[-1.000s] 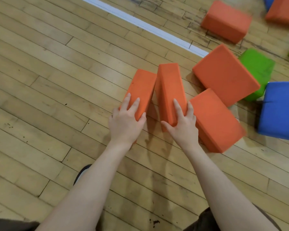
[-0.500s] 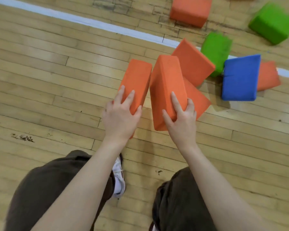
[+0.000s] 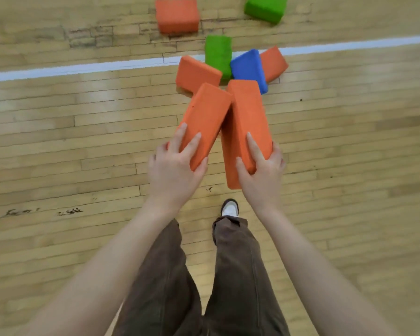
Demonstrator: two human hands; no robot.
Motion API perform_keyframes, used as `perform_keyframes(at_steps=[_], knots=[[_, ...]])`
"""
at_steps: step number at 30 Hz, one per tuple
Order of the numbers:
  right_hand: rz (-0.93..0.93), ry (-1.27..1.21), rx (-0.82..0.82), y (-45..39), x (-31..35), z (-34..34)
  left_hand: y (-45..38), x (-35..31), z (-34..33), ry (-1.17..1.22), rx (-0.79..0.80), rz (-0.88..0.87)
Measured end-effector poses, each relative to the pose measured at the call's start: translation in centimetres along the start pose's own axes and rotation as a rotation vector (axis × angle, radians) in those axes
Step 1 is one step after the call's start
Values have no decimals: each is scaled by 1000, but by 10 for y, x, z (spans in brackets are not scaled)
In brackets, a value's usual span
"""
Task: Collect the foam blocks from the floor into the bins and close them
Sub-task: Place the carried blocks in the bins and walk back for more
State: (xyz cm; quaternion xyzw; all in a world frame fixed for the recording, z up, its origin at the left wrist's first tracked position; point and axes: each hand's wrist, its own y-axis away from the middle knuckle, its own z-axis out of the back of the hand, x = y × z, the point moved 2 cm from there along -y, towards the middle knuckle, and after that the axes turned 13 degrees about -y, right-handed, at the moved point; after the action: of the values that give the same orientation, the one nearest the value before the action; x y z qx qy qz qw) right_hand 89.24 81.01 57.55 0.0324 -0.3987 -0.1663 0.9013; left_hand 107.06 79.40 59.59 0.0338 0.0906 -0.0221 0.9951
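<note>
My left hand (image 3: 174, 169) grips the near end of one orange foam block (image 3: 205, 117). My right hand (image 3: 262, 170) grips a second orange block (image 3: 245, 122). Both blocks are lifted off the wooden floor and lean together at their far ends. On the floor beyond them lies a cluster: an orange block (image 3: 195, 73), a green block (image 3: 218, 54), a blue block (image 3: 249, 67) and another orange block (image 3: 274, 61). Farther back rest one more orange block (image 3: 177, 15) and a green block (image 3: 264, 7). No bin is in view.
A white painted line (image 3: 83, 67) crosses the wooden floor behind the cluster. My legs in brown trousers (image 3: 204, 275) and a white shoe (image 3: 229, 209) stand below my hands. Bare floor stretches to the left and right.
I have risen from a crouch, lifting both orange blocks off the floor. The cluster of blocks now sits farther away in the view, and my legs have come into sight.
</note>
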Motion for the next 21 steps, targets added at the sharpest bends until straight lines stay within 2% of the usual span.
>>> perform_keyframes(at_steps=[6,12,21], knots=[[-293,-55,-207,79,-12,36,17,-30,27,-19,137,-324],[-585,-175,-537,175,-22,40,37,-66,35,-36,268,-691],[-1081,-334,-1099,318,-70,59,150,-211,21,-127,477,-1363]])
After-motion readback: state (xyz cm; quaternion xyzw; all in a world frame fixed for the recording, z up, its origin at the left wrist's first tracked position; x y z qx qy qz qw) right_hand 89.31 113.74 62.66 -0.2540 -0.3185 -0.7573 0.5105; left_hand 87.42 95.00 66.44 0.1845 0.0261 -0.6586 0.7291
